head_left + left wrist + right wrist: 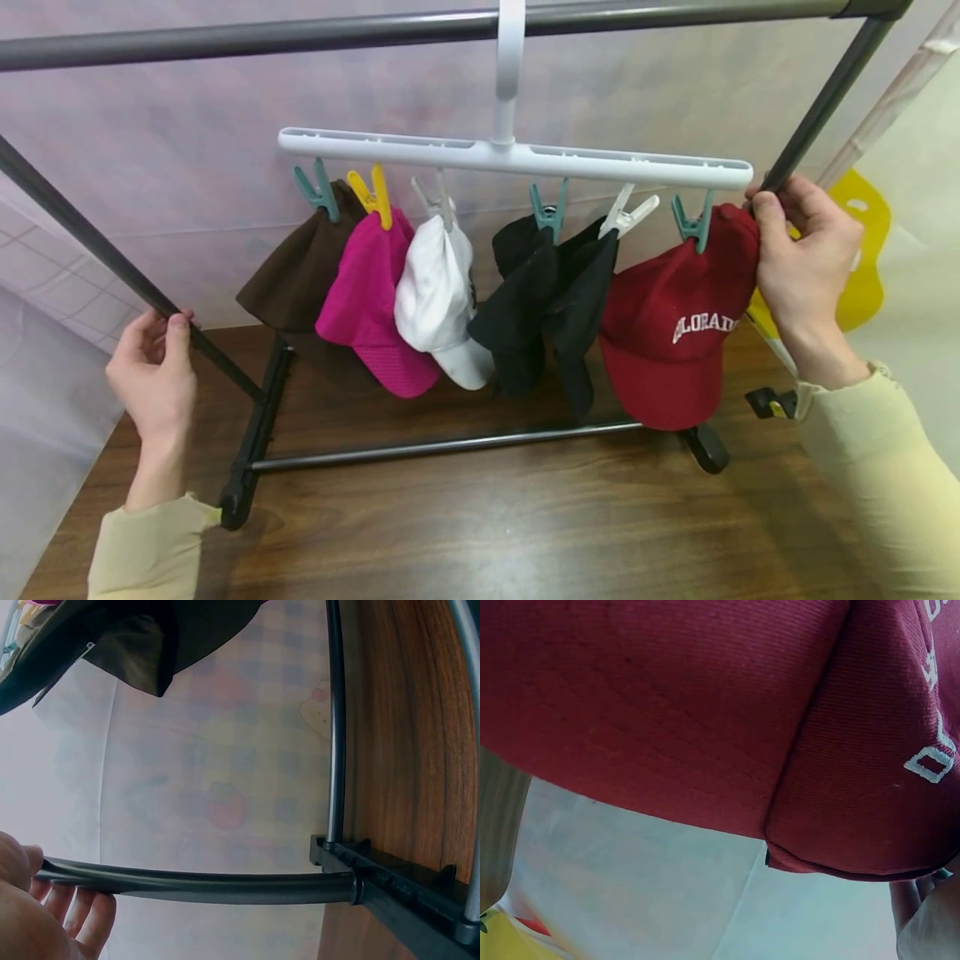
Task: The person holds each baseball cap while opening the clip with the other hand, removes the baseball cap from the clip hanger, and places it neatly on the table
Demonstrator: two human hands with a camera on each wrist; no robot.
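A small dark metal rack (450,446) stands on a wooden table (525,533). My left hand (153,367) grips its left upright pole (112,258), seen close in the left wrist view as the pole (202,885) under my fingers (75,915). My right hand (802,250) grips the right upright pole (821,104). From the top bar (300,35) hangs a white clip hanger (517,158) holding a brown cap (296,267), a pink cap (371,308), a white cap (438,300), black caps (540,308) and a red cap (675,325). The red cap (705,712) fills the right wrist view.
A pale patterned sheet (187,167) hangs behind the rack. A yellow object (866,250) sits behind my right hand. The rack's black foot (390,885) rests on the wood, with another foot (705,448) at the right.
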